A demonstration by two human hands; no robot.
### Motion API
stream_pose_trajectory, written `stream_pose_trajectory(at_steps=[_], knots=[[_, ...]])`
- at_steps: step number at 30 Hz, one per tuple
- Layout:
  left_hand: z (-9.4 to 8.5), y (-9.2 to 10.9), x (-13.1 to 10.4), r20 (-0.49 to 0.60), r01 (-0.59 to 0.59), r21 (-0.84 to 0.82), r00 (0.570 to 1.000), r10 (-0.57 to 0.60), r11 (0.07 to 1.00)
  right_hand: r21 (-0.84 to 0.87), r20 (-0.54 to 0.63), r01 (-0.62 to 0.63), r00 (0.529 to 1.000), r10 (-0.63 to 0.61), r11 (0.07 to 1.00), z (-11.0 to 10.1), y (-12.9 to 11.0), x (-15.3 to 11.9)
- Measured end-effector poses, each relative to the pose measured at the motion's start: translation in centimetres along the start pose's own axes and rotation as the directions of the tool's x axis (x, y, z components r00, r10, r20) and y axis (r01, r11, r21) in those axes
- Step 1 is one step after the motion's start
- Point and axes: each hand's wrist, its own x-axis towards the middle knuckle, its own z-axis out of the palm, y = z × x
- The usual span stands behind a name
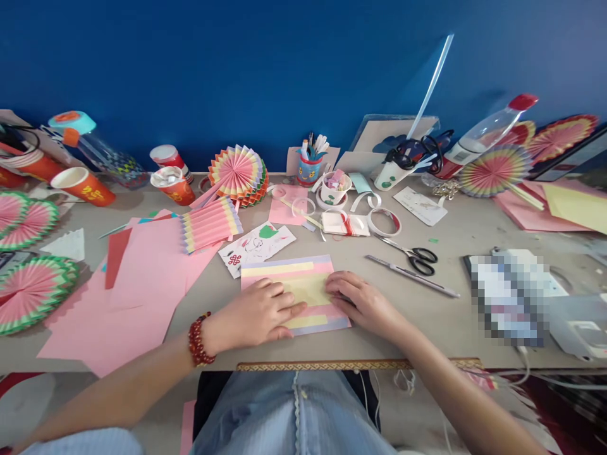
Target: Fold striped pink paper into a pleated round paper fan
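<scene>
A sheet of layered paper (310,292), with pink, yellow and lavender bands, lies on the desk in front of me. My left hand (258,309) rests flat across its left half, fingers stretched out and pointing right. At the right edge of the sheet, my right hand (363,303) has its fingers curled and the thumb close beneath them, gripping that edge. Just behind the sheet is a white card with drawings (256,248). A pleated paper strip (211,225) in the same colours lies to the back left.
Scissors (417,258) and a utility knife (412,276) lie right of the sheet. Tape rolls (384,222) and a cup of paper scraps (336,186) stand behind. Large pink sheets (147,272) spread at left. A phone (505,300) lies at right; a paper fan (237,170) is at the back.
</scene>
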Motion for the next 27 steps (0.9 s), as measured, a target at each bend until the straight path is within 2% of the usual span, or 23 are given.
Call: stream_pose_trajectory(at_steps=[6, 9, 14, 18, 20, 22, 25, 27], knots=[[0.6, 0.1, -1.1, -0.017, 0.029, 0.029, 0.999, -0.028, 0.999, -0.040, 0.004, 0.021, 1.000, -0.021, 0.999, -0.2, -0.2, 0.0], [0.9, -0.1, -2.9, -0.051, 0.048, 0.033, 0.998, -0.046, 0.998, -0.042, 0.007, 0.024, 1.000, -0.023, 0.999, -0.3, -0.2, 0.0], [1.2, -0.6, -6.5, -0.071, 0.148, 0.040, 0.987, -0.145, 0.988, -0.047, 0.029, 0.013, 1.000, -0.012, 0.999, -0.3, 0.0, -0.1], [1.6, -0.4, -8.4, -0.085, 0.202, 0.018, 0.976, -0.200, 0.979, -0.056, 0.037, 0.009, 0.999, -0.007, 0.998, -0.2, 0.2, -0.1], [1.7, -0.2, -8.7, -0.090, 0.240, -0.028, 0.966, -0.242, 0.970, -0.051, 0.031, 0.013, 0.999, -0.011, 0.999, -0.2, 0.3, -0.1], [1.6, 0.2, -8.4, -0.112, 0.318, -0.104, 0.938, -0.328, 0.943, -0.050, 0.030, 0.013, 0.999, -0.012, 0.999, -0.1, 0.4, -0.1], [1.1, 0.7, -7.2, -0.141, 0.435, -0.221, 0.872, -0.470, 0.873, -0.045, 0.035, 0.002, 0.999, 0.000, 0.999, 0.0, 0.4, -0.1], [0.8, 0.9, -6.1, -0.127, 0.449, -0.261, 0.861, -0.492, 0.855, -0.036, 0.037, -0.015, 0.999, 0.017, 0.999, 0.0, 0.4, -0.1]])
